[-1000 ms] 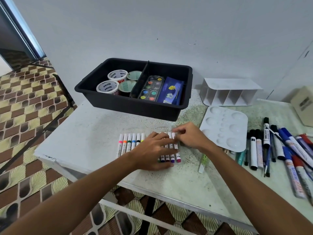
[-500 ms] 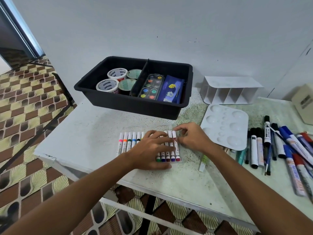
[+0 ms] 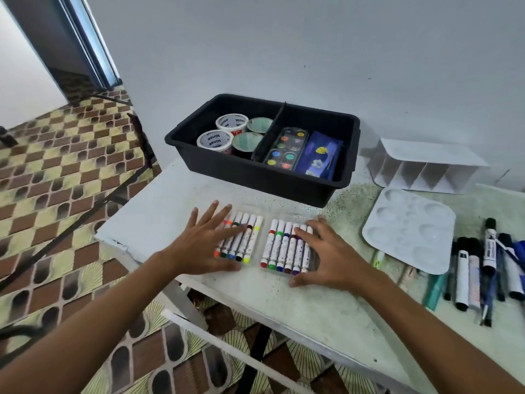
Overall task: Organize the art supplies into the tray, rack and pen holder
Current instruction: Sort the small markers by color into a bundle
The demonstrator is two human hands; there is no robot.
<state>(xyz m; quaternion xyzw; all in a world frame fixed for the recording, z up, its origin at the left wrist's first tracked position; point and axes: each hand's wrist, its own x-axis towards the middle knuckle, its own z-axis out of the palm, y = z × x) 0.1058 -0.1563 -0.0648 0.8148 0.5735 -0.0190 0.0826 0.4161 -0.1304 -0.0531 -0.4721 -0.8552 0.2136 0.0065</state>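
Left hand (image 3: 199, 248) is laid flat, fingers spread, on left marker set (image 3: 238, 240); right hand (image 3: 326, 257) cups right marker set (image 3: 287, 245), fingers loosely curved. Light, slick, rollable (judged): best gripped across the barrels. Tray (image 3: 255, 177) lies at 12 o'clock.

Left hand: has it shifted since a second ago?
Yes. The left hand slid left, away from the right hand, with fingers now spread over the left marker set, below the black plastic tray.

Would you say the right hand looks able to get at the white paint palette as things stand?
Probably yes: the right hand rests on the right marker set, and the table between it and the palette looks bare.
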